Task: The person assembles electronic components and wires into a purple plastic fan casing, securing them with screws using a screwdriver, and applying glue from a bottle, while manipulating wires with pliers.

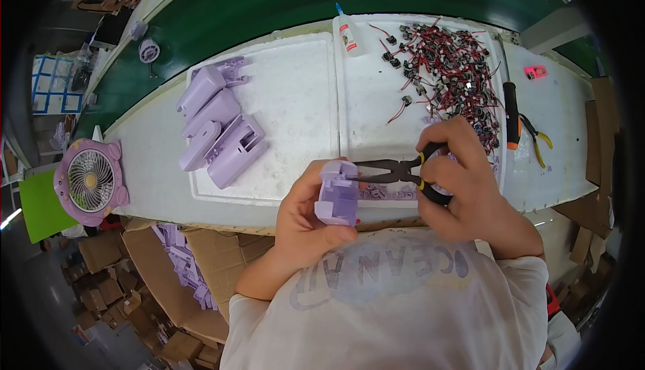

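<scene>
My left hand [299, 219] is closed around a lilac plastic housing [338, 199], its hollow inner side turned up. In my right hand [463, 182] are long-nose pliers [396, 170] with dark jaws and black-and-yellow handles. The jaws point left and their tips reach the upper right edge of the housing; whether they pinch anything there I cannot tell. Several more lilac housings [222, 118] lie in a group on the white tray [295, 88] to the left.
A pile of small connectors with red and black wires [447, 68] covers the right tray. Around it are a glue bottle [348, 34], an orange-black screwdriver [512, 115] and yellow-handled pliers [536, 140]. A pink fan [91, 180] stands at left, above a cardboard box [222, 256] of lilac parts.
</scene>
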`<action>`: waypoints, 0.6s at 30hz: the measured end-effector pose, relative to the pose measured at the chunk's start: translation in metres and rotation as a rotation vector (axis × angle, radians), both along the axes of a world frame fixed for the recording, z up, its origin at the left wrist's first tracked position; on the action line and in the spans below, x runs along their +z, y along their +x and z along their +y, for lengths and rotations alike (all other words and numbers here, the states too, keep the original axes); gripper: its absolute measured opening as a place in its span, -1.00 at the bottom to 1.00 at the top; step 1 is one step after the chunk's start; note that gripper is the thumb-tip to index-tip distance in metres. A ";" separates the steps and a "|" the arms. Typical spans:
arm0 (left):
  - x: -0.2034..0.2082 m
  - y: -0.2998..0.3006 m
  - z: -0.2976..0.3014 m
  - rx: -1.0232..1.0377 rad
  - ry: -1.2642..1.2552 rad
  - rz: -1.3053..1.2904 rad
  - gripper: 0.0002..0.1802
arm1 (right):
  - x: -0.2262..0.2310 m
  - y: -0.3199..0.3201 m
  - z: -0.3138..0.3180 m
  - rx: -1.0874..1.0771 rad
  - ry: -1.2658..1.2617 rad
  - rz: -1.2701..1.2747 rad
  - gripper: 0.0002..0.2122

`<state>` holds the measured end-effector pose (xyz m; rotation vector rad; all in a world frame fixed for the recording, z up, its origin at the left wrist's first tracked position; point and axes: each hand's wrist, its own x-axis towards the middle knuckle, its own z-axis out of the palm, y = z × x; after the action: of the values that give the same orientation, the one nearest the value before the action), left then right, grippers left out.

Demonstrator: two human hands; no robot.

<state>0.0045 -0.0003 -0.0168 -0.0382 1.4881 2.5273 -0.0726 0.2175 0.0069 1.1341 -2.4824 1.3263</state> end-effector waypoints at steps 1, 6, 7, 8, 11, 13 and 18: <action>0.000 0.000 0.000 -0.010 -0.005 -0.006 -0.21 | 0.000 0.000 0.000 0.000 0.000 -0.001 -0.81; 0.000 -0.001 -0.001 -0.039 -0.020 -0.031 -0.20 | -0.001 -0.002 0.001 0.015 0.006 0.022 -0.81; -0.002 0.000 -0.001 -0.037 -0.024 -0.015 -0.21 | -0.001 -0.002 0.001 0.016 0.006 0.022 -0.81; -0.003 0.000 -0.001 -0.034 -0.028 0.001 -0.21 | -0.001 -0.002 0.001 0.015 0.013 0.036 -0.81; -0.002 0.000 -0.002 -0.036 -0.054 0.013 -0.22 | 0.001 -0.001 0.001 0.011 0.030 0.044 -0.79; -0.001 -0.001 -0.002 -0.043 -0.061 0.019 -0.22 | -0.001 -0.001 0.001 0.005 0.039 0.039 -0.77; 0.000 -0.001 0.000 -0.031 -0.096 0.102 -0.23 | -0.001 -0.002 -0.002 -0.065 0.005 0.094 -0.52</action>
<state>0.0033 -0.0004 -0.0172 0.0994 1.6338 2.4660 -0.0743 0.2150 0.0063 1.0808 -2.4355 1.2213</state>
